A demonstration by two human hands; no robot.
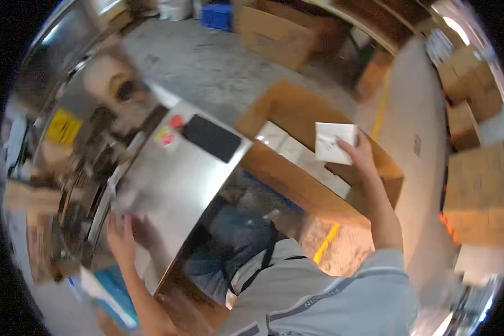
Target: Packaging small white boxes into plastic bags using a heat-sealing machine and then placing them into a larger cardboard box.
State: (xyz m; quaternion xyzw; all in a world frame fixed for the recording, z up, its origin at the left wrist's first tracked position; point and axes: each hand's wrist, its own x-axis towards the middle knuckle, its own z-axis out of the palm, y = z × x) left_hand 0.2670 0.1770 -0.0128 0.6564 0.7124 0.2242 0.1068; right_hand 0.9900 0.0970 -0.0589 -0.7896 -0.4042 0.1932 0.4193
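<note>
Above open cardboard box (297,112) of white packets (302,159), right hand (359,154) grip clamped on white packet (334,143).

A machine cabinet (173,173) stands left of centre, with a flat screen (211,137) and a round button (177,121) on its sloping top. The left hand (121,238) rests at the cabinet's near left edge. To the right of the cabinet stands an open carton (297,185); flat packets (302,157) lie inside it. The right hand (359,157) holds a small packet (335,142) above the carton. Behind, across the floor (207,67), sits another carton (274,33). Stacked boxes (479,168) stand along the far right.
</note>
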